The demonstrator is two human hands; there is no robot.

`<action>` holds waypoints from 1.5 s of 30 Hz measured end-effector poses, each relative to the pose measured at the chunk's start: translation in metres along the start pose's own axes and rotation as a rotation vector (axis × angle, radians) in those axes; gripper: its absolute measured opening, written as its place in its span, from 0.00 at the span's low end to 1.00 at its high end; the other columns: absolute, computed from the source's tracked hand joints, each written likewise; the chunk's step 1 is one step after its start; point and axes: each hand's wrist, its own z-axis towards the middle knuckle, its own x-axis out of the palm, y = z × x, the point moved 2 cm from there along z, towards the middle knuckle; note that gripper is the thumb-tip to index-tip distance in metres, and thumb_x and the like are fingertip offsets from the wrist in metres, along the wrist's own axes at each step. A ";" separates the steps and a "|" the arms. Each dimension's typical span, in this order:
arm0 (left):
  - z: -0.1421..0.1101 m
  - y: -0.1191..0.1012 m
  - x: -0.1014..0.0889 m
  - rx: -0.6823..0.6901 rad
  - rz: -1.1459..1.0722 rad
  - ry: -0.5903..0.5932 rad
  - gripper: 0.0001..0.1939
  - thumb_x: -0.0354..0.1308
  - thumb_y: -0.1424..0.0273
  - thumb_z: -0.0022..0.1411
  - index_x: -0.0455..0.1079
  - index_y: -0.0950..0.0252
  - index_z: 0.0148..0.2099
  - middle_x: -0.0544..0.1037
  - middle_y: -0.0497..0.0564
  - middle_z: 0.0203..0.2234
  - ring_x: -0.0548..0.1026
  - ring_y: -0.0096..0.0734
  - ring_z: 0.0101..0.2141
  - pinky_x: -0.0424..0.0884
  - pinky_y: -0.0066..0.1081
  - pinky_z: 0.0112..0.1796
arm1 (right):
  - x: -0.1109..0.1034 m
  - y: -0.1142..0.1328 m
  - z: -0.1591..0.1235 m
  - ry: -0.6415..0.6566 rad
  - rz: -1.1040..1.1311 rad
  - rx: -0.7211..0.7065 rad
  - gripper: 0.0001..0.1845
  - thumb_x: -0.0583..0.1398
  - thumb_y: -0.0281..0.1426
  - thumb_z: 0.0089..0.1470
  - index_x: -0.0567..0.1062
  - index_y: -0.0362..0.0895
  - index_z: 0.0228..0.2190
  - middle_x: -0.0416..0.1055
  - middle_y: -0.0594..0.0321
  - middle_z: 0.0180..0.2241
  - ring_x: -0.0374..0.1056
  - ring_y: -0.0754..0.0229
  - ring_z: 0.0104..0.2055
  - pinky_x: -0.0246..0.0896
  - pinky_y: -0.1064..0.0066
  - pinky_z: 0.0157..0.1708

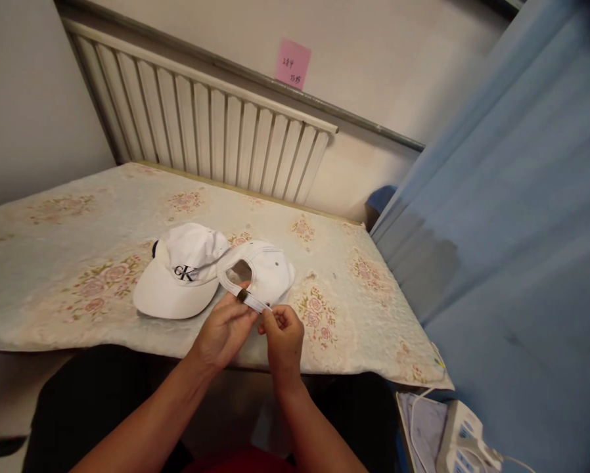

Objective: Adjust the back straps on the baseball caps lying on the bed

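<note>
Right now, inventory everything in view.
logo cap: 1, white, on floral cover
held cap: 1, white, right of logo cap
floral cover: 1, pale, centre
radiator: 1, cream, at wall
note: 1, pink, on wall
pipe: 1, grey, along wall
curtain: 1, blue, right
unidentified object: 1, blue, by curtain
power strip: 1, white, lower right
cable: count unclear, white, lower right
garment: 1, red, bottom
legs: 2, black-clad, below cover
left hand: 1, bare, at strap
right hand: 1, bare, pinching strap
</note>
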 end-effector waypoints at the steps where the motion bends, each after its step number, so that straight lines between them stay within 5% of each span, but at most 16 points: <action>1: -0.001 0.000 0.000 0.005 -0.007 0.002 0.14 0.58 0.80 0.50 0.72 0.66 0.41 0.77 0.52 0.38 0.73 0.34 0.41 0.68 0.32 0.44 | 0.000 0.000 0.000 0.002 0.001 0.004 0.08 0.59 0.34 0.47 0.68 0.44 0.21 0.65 0.70 0.16 0.62 0.64 0.21 0.56 0.73 0.23; 6: 0.000 0.004 -0.002 0.027 0.054 -0.061 0.10 0.59 0.73 0.57 0.70 0.66 0.43 0.78 0.53 0.38 0.74 0.35 0.42 0.68 0.35 0.45 | -0.001 -0.002 0.000 0.032 0.006 0.003 0.08 0.59 0.34 0.47 0.68 0.44 0.21 0.65 0.70 0.16 0.62 0.64 0.20 0.56 0.73 0.23; 28: 0.003 0.006 -0.011 0.003 0.099 -0.097 0.11 0.63 0.73 0.53 0.68 0.65 0.40 0.78 0.50 0.33 0.76 0.33 0.36 0.70 0.28 0.34 | -0.002 -0.001 -0.007 0.098 0.009 0.039 0.09 0.59 0.34 0.48 0.67 0.44 0.21 0.65 0.71 0.16 0.61 0.65 0.20 0.56 0.74 0.23; 34: 0.002 0.002 -0.004 -0.037 -0.024 -0.094 0.12 0.60 0.75 0.56 0.67 0.66 0.44 0.79 0.54 0.39 0.76 0.38 0.44 0.70 0.38 0.47 | -0.001 -0.017 -0.014 0.371 0.042 0.074 0.05 0.59 0.31 0.48 0.72 0.43 0.24 0.68 0.69 0.19 0.64 0.64 0.22 0.60 0.73 0.25; 39: 0.001 0.003 0.001 -0.093 -0.044 -0.072 0.13 0.55 0.74 0.61 0.68 0.66 0.49 0.78 0.54 0.44 0.72 0.39 0.51 0.64 0.40 0.55 | 0.003 -0.018 -0.011 0.516 0.262 0.070 0.13 0.60 0.33 0.50 0.74 0.44 0.40 0.75 0.62 0.37 0.70 0.57 0.41 0.66 0.68 0.40; 45: 0.001 0.005 0.007 -0.107 -0.057 -0.014 0.11 0.52 0.74 0.64 0.70 0.66 0.47 0.78 0.54 0.45 0.72 0.37 0.51 0.65 0.38 0.55 | 0.017 -0.016 0.001 0.436 0.780 0.114 0.24 0.60 0.41 0.51 0.70 0.47 0.49 0.73 0.59 0.46 0.67 0.53 0.51 0.60 0.59 0.53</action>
